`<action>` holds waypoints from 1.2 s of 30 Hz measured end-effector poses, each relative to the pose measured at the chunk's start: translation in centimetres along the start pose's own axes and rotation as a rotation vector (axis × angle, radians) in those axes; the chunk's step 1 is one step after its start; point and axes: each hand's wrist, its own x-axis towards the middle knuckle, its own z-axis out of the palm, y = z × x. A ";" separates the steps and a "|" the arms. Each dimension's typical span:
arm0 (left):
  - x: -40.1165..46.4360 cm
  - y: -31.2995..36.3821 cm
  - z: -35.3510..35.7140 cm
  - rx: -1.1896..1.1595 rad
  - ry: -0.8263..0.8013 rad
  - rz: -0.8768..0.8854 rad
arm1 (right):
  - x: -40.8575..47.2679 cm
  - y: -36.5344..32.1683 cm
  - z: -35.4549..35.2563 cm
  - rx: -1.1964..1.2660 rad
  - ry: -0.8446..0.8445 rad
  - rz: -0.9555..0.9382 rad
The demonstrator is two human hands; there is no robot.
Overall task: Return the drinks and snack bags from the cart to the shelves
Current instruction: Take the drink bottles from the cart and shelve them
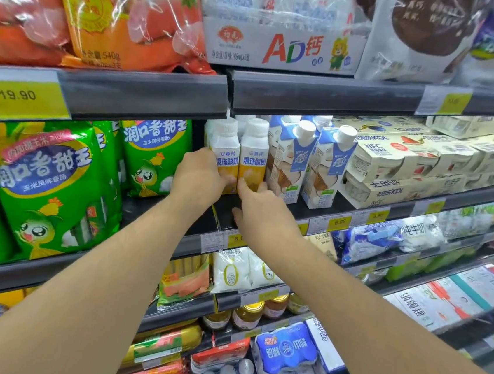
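Observation:
Two white-capped yogurt drink bottles with yellow labels stand side by side on the dark middle shelf [322, 216]. My left hand [198, 178] grips the lower part of the left bottle [223, 151], fingers curled round it from the left. My right hand [264, 213] reaches in from the right, its straight fingertips touching the base of the right bottle [253, 157], thumb hanging free below. The cart is out of view.
Blue-and-white drink cartons [324, 167] stand just right of the bottles, then stacked cream multipacks [394, 168]. Green sausage bags [42, 183] fill the shelf to the left. An overhanging shelf rail [310, 96] sits close above the bottle caps. More packaged goods fill the lower shelves.

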 end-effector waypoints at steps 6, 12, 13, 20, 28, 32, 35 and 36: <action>0.0 -0.2 -0.1 -0.014 -0.002 0.000 | -0.5 0.0 -0.9 -0.128 0.012 -0.044; -0.1 0.1 -0.3 -0.013 -0.022 -0.002 | 0.5 -0.4 -0.8 -0.138 0.034 -0.071; -0.2 0.2 -0.4 -0.011 -0.025 -0.006 | 0.7 -0.4 -0.8 -0.131 0.040 -0.070; -0.4 0.3 -0.6 0.018 -0.043 -0.021 | 0.8 -0.2 -1.1 -0.065 0.023 -0.053; -0.2 0.1 0.0 -0.006 -0.014 -0.084 | 0.9 -0.6 -1.7 0.007 -0.055 0.000; -0.2 0.3 0.1 0.007 -0.010 -0.082 | 1.2 -0.9 -1.9 -0.019 -0.089 0.003; -0.2 0.5 0.2 0.034 -0.003 -0.091 | 1.2 -0.8 -1.8 -0.022 -0.095 -0.004; -0.1 0.6 0.2 0.038 -0.001 -0.095 | 1.1 -0.7 -1.8 -0.026 -0.092 -0.006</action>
